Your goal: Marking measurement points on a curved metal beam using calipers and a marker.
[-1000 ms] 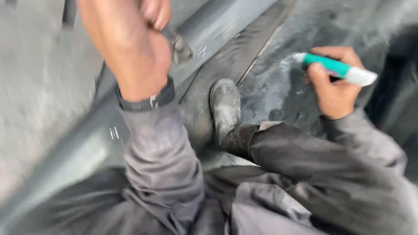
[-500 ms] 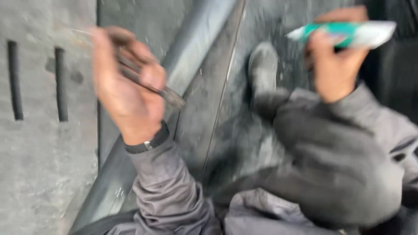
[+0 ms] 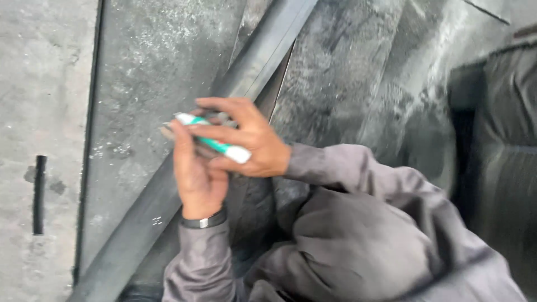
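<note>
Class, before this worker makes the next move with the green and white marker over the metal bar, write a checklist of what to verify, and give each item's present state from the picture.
1. Marker gripped in the right hand: ok.
2. Left hand brought up against the right hand: ok.
3. Marker cap off: cannot tell, the picture is blurred.
4. What the left hand holds, something thin and grey: cannot tell.
5. Long metal bar lying flat under the hands: ok.
6. Mark on the bar to work from: cannot tell; small pale marks show lower down.
</note>
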